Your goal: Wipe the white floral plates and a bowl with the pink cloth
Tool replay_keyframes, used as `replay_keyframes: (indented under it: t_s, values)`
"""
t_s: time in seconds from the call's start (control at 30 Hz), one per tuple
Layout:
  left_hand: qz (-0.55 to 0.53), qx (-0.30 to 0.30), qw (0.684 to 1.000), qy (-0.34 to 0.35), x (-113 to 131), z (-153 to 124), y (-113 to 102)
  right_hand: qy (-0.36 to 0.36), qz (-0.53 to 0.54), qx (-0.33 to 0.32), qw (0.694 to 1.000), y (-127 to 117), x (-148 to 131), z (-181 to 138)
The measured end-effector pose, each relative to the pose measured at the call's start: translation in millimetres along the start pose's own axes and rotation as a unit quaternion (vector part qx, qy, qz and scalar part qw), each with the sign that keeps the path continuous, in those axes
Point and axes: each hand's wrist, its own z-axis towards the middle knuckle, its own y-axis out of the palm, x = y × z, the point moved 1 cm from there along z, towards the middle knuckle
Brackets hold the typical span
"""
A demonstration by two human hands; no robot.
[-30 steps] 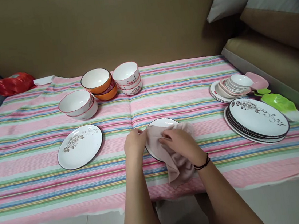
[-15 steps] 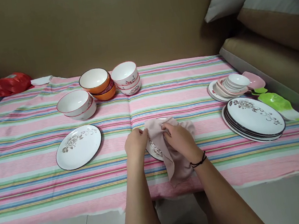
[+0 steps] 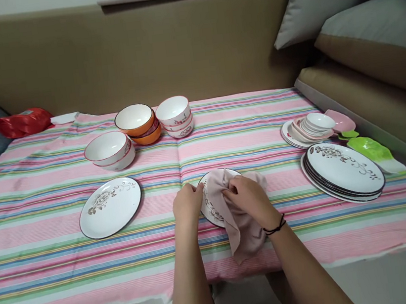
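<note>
A white oval plate (image 3: 214, 214) with a brown flower print and dark rim lies in front of me, partly under a pinkish-beige cloth (image 3: 238, 234). My left hand (image 3: 188, 203) is closed on the plate's left edge, thumb over the rim. Bunched in my right hand (image 3: 248, 198), the cloth presses on the plate's top, and its loose end hangs toward the near edge. A matching oval plate (image 3: 111, 211) rests flat to the left. On the right stands a stack of similar plates (image 3: 350, 167).
Stacked bowls stand at the back: white bowls (image 3: 107, 149), orange bowls (image 3: 135, 122) and more white bowls (image 3: 173, 113). Small dishes (image 3: 319, 124) and a green leaf-shaped dish (image 3: 373, 150) sit by the right side. A red package (image 3: 23, 123) lies back left on the striped cloth cover (image 3: 242, 137).
The view has tilted up slightly, so everything sits lower in the picture. The cloth has shifted right off the plate's left part, showing more flower print. My left hand keeps its grip.
</note>
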Motion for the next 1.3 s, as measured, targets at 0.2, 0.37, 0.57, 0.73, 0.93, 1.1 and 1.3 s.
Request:
replay_keyframes:
  t_s: [0.2, 0.37, 0.57, 0.73, 0.93, 1.1, 1.3]
  values:
    - [-0.004, -0.002, 1.0, -0.008, 0.8, 0.2, 2.1, -0.082, 0.068, 0.002, 0.994, 8.2, -9.9, 3.3]
    - [0.0, -0.019, 1.0, 0.003, 0.9, 0.7, 1.6, -0.016, 0.072, 0.064, 0.995, 6.5, 1.4, 4.7]
    - [-0.048, -0.024, 0.998, 0.015, -2.2, 3.3, 4.9, -0.098, 0.128, -0.019, 0.987, 9.8, -16.3, -8.9]
    - [-0.065, -0.024, 0.997, 0.019, -5.4, 5.0, 9.5, -0.082, 0.063, 0.079, 0.991, 13.2, -13.0, 5.2]
    - [-0.031, -0.01, 0.999, 0.016, -6.0, 6.3, 9.7, -0.082, 0.019, 0.072, 0.994, 23.9, 4.6, 3.9]
    - [0.036, 0.007, 0.999, 0.029, -6.0, 5.1, 9.4, -0.102, 0.078, 0.151, 0.98, 20.3, -4.0, 5.5]
    - [0.014, 0.001, 1.0, 0.026, -8.8, 6.8, 10.1, -0.19, 0.218, 0.097, 0.952, 23.6, -18.3, 12.7]
